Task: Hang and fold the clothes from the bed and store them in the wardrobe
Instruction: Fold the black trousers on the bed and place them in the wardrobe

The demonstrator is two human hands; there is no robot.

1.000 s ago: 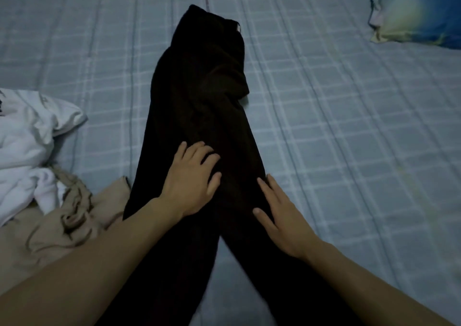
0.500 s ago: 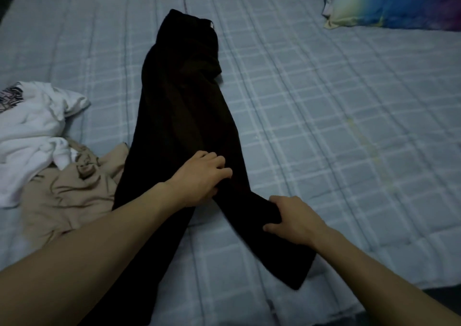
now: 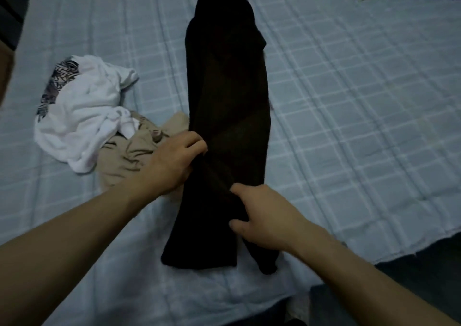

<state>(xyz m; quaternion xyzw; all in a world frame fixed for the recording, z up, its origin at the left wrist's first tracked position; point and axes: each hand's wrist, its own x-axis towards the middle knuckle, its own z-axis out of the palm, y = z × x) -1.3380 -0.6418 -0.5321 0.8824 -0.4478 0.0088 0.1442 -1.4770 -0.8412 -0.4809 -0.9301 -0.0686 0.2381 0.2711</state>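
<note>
- Black trousers [image 3: 227, 106] lie lengthwise along the bed [image 3: 349, 101].
- Left hand [image 3: 174, 161] grips their left edge.
- Right hand [image 3: 264, 213] pinches the fabric near the bed's near edge.

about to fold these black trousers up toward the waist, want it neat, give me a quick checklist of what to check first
1. Both legs stacked into one strip: ok for most of the black trousers; not ok at the hems, which splay apart.
2. Left hand grips the left edge: ok.
3. Right hand grips the lower leg: ok.
4. Waist end lying flat: cannot tell, too dark.
5. Fold path free: ok on the bed; the beige garment touches the trousers' left edge.
6. White garment apart from the trousers: ok.
</note>
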